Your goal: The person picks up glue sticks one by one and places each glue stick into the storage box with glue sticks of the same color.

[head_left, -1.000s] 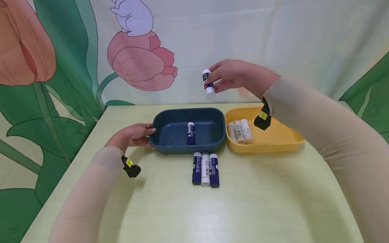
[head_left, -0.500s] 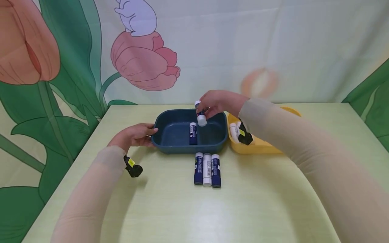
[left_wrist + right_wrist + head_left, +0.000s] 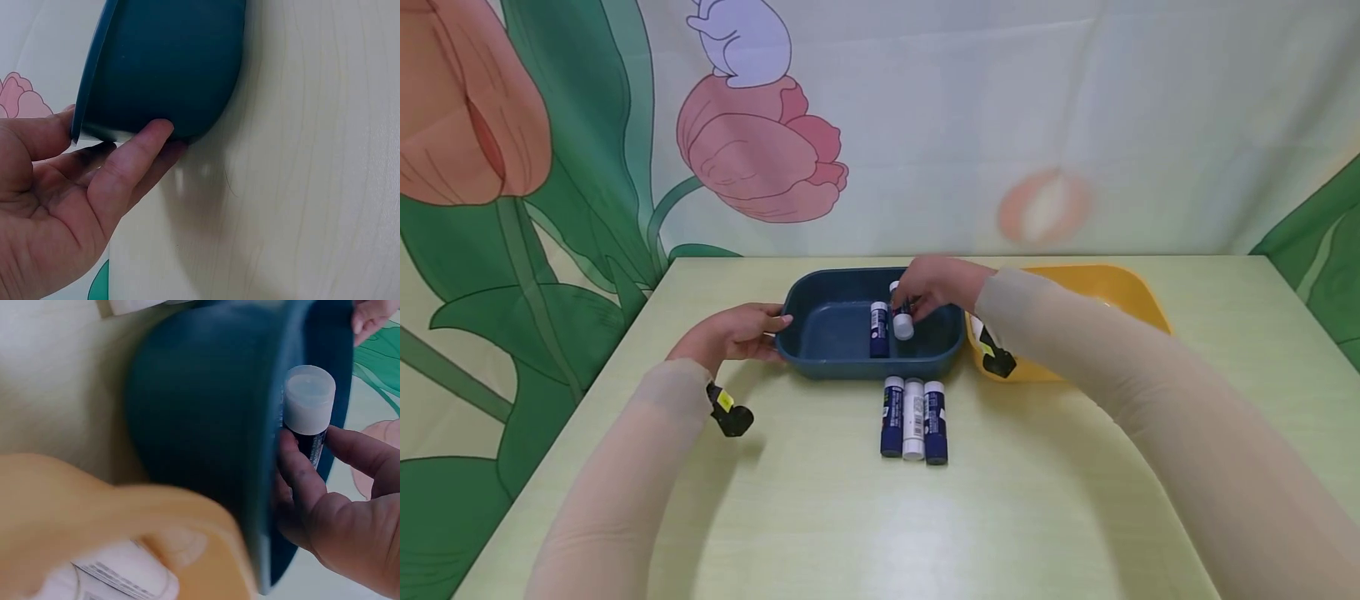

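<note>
My right hand (image 3: 942, 282) pinches a dark blue glue stick (image 3: 902, 313) with white ends, low inside the dark blue tray (image 3: 831, 368). Another blue glue stick (image 3: 878, 331) lies in that tray, just left of it. In the right wrist view the held glue stick (image 3: 310, 403) points a translucent end cap at the camera, thumb and fingers around its body. My left hand (image 3: 741, 332) grips the tray's left end. There the left wrist view has the thumb at the rim and the fingers against the outer wall of the tray (image 3: 162, 69).
A yellow tray (image 3: 1123, 292) adjoins the blue one on the right, partly behind my right sleeve. White glue sticks (image 3: 122, 575) lie inside it. In front of the blue tray, two blue glue sticks (image 3: 892, 421) flank a white one (image 3: 913, 423) on the table.
My right hand has come down and slightly left from above the trays, carrying the glue stick into the blue tray. The left hand keeps its grip on the tray.
</note>
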`<state>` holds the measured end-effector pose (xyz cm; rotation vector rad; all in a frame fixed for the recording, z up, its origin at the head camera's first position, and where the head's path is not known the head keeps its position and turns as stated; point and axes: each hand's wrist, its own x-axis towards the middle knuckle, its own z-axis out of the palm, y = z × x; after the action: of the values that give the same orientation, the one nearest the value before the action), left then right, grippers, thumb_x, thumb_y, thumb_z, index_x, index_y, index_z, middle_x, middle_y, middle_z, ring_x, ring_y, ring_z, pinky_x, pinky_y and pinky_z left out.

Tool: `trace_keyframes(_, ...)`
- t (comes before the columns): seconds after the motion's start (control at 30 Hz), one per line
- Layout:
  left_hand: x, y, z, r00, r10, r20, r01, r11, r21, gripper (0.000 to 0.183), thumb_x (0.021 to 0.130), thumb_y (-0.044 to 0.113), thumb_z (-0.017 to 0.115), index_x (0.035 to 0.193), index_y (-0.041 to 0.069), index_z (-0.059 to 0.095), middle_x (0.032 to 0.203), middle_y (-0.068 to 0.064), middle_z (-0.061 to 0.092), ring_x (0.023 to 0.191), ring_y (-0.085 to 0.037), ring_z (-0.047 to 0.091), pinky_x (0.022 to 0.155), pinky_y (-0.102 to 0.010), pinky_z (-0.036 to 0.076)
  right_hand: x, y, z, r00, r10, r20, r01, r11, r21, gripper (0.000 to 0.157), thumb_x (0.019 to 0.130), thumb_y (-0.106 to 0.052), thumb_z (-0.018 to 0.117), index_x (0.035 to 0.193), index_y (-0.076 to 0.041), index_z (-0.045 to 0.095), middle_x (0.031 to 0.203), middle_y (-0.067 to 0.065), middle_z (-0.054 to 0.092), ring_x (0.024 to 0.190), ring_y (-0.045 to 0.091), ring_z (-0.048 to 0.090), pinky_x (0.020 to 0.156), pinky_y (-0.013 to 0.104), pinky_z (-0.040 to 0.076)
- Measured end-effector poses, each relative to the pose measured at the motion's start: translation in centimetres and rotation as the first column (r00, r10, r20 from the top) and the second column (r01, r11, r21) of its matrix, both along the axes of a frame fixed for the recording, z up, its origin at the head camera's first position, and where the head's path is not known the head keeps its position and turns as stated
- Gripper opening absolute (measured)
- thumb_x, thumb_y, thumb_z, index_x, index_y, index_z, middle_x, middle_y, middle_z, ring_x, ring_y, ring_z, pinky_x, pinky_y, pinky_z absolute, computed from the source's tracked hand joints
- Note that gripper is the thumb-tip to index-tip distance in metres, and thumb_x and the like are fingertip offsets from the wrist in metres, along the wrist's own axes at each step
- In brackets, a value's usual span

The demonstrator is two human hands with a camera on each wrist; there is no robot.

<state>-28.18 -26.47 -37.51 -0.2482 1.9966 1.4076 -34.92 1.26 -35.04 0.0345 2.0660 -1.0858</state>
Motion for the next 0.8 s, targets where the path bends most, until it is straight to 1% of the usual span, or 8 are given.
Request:
trace_keyframes(0.07, -0.1, 0.0, 0.0, 1.0, 0.004, 0.003, -0.004, 1.0, 0.002, 0.06, 0.113, 0.021, 0.033, 0.165, 0.007, 0.008, 0.157, -0.024, 0.034, 0.09, -0.012, 0.064, 0.096, -0.033, 0.061, 0.0, -0.1, -0.5, 1.0, -0.006, -0.002, 0.006, 1.0, 0.026, 0.052, 0.099, -0.002, 0.062, 0.149, 0.003, 0.047, 0.158, 0.021, 0.042, 0.123, 0.028, 0.057, 0.11, 0.036, 0.053)
trace_keyframes(0.2, -0.1, 0.0, 0.0, 1.0, -0.001, 0.001, 0.001, 1.0, 0.004, 0.06, 0.113, 0.021, 0.033, 0.165, 0.006, 0.008, 0.154, -0.023, 0.035, 0.09, -0.012, 0.064, 0.097, -0.033, 0.061, 0.1, -0.2, -1.4, 1.0, 0.012, -0.014, -0.011, 0.997, 0.071, 0.051, 0.1, -0.005, 0.063, 0.148, 0.002, 0.048, 0.152, 0.021, 0.051, 0.113, 0.027, 0.061, 0.107, 0.035, 0.055)
trace_keyframes(0.27, 0.0, 0.0, 0.0, 1.0, -0.007, -0.003, 0.007, 1.0, 0.003, 0.06, 0.113, 0.021, 0.033, 0.165, 0.006, 0.009, 0.151, -0.023, 0.038, 0.089, -0.011, 0.064, 0.095, -0.032, 0.062, 0.2, -0.3, -1.8, 1.0, 0.02, -0.017, -0.018, 0.996, 0.082, 0.05, 0.1, -0.005, 0.062, 0.148, 0.002, 0.048, 0.15, 0.021, 0.052, 0.109, 0.026, 0.062, 0.107, 0.035, 0.055)
trace_keyframes(0.33, -0.1, -0.1, -0.1, 1.0, -0.013, -0.005, 0.013, 1.0, 0.007, 0.059, 0.113, 0.022, 0.033, 0.165, 0.006, 0.01, 0.149, -0.022, 0.04, 0.089, -0.011, 0.065, 0.092, -0.031, 0.063, 0.4, -0.5, -2.0, 1.0, 0.018, -0.018, -0.016, 0.996, 0.086, 0.051, 0.1, -0.004, 0.062, 0.149, 0.002, 0.047, 0.151, 0.02, 0.051, 0.108, 0.026, 0.061, 0.107, 0.035, 0.055)
trace_keyframes(0.5, -0.1, -0.2, -0.1, 1.0, -0.017, -0.011, 0.017, 1.0, 0.014, 0.06, 0.113, 0.022, 0.034, 0.165, 0.005, 0.01, 0.149, -0.022, 0.04, 0.09, -0.011, 0.065, 0.092, -0.032, 0.063, 1.0, -0.8, -2.1, 1.0, 0.005, -0.03, -0.002, 0.997, 0.073, 0.053, 0.1, -0.002, 0.061, 0.151, 0.004, 0.045, 0.155, 0.02, 0.049, 0.124, 0.029, 0.06, 0.11, 0.037, 0.054)
trace_keyframes(0.6, -0.2, -0.3, -0.1, 1.0, -0.015, -0.014, 0.015, 1.0, 0.015, 0.059, 0.113, 0.022, 0.034, 0.165, 0.005, 0.01, 0.15, -0.023, 0.04, 0.09, -0.011, 0.066, 0.093, -0.032, 0.063, 1.2, -0.9, -2.1, 0.999, 0.012, -0.04, -0.009, 0.997, 0.076, 0.052, 0.1, -0.002, 0.061, 0.15, 0.004, 0.045, 0.155, 0.02, 0.049, 0.13, 0.031, 0.058, 0.11, 0.037, 0.054)
trace_keyframes(0.7, -0.2, -0.3, -0.1, 1.0, -0.008, -0.006, 0.008, 1.0, 0.013, 0.059, 0.113, 0.022, 0.033, 0.165, 0.005, 0.01, 0.15, -0.023, 0.04, 0.091, -0.012, 0.066, 0.092, -0.031, 0.063, 1.2, -0.8, -2.0, 0.998, 0.04, -0.04, -0.036, 0.995, 0.096, 0.053, 0.101, -0.007, 0.061, 0.151, 0.003, 0.044, 0.155, 0.02, 0.049, 0.132, 0.03, 0.059, 0.109, 0.035, 0.055)
trace_keyframes(0.8, -0.2, -0.3, -0.2, 1.0, -0.009, -0.002, 0.009, 1.0, 0.01, 0.059, 0.113, 0.022, 0.033, 0.165, 0.006, 0.01, 0.151, -0.023, 0.04, 0.092, -0.012, 0.067, 0.091, -0.03, 0.063, 1.3, -0.6, -1.7, 0.997, 0.072, -0.022, -0.069, 0.993, 0.093, 0.058, 0.103, -0.015, 0.061, 0.155, 0.0, 0.039, 0.159, 0.019, 0.044, 0.138, 0.031, 0.055, 0.108, 0.035, 0.055)
